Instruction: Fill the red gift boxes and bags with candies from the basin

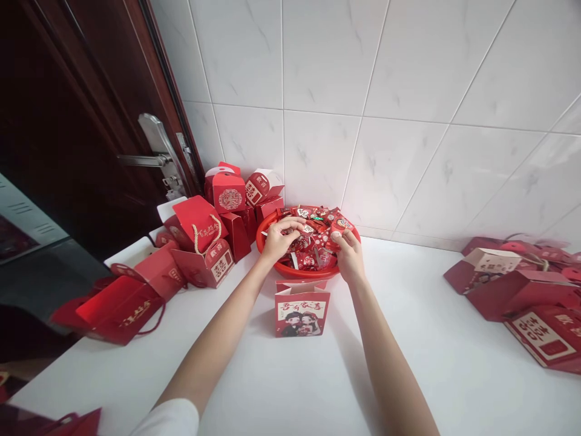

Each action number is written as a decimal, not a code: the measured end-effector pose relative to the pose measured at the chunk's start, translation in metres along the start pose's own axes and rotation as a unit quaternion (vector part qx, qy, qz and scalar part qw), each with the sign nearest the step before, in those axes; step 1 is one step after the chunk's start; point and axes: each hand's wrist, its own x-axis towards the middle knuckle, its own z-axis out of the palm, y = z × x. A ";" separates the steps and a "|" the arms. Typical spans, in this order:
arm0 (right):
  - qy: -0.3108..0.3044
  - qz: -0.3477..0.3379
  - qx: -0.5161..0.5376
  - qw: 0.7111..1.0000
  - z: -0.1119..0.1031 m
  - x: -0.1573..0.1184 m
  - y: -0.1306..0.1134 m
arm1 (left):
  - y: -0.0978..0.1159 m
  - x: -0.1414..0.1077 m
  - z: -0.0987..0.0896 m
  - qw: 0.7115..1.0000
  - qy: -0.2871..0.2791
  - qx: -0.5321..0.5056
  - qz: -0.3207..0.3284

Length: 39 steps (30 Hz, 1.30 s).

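A red oval basin [313, 275] holds a heap of red-wrapped candies [313, 257] against the tiled wall. My left hand [280, 238] hovers over the basin's left side, its fingers reaching across the wrappers with the thumb slightly apart; nothing shows between them. At the right rim, my right hand [350, 253] pinches a red candy packet [341, 224] between thumb and fingers. Between my forearms, just in front of the basin, an upright red gift box [301, 315] with a cartoon couple on its face has its top open. Its inside is hidden.
Several red gift boxes [204, 257] crowd the table's left side, some stacked by the wall. More boxes [540, 297] lie at the right. A dark door with a metal handle [154, 160] stands at the far left. Another red piece [68, 424] shows at the lower left corner.
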 end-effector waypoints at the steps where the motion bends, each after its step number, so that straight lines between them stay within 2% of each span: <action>1: 0.003 0.001 0.006 1.000 0.000 0.000 -0.001 | 0.000 0.000 0.000 1.000 -0.007 -0.006 -0.008; 4: 0.011 0.011 0.049 0.999 0.001 0.000 -0.003 | 0.000 -0.001 0.000 0.999 -0.035 -0.017 -0.018; 8: 0.013 0.031 0.100 0.994 0.002 -0.001 -0.006 | -0.001 -0.001 -0.001 0.999 -0.032 -0.009 -0.010; 18: -0.014 0.022 0.075 0.997 0.001 -0.003 -0.007 | -0.003 0.000 -0.001 0.992 -0.111 -0.028 -0.057; 24: -0.021 0.020 0.069 0.997 0.001 -0.002 -0.006 | 0.003 -0.001 -0.001 0.992 -0.100 -0.025 -0.077; 32: -0.029 0.025 0.069 0.997 0.000 -0.001 -0.005 | -0.005 0.000 0.000 0.994 -0.071 -0.043 -0.073; 39: -0.037 0.036 0.076 0.996 0.001 -0.002 -0.008 | -0.007 0.000 0.000 0.983 -0.136 -0.065 -0.104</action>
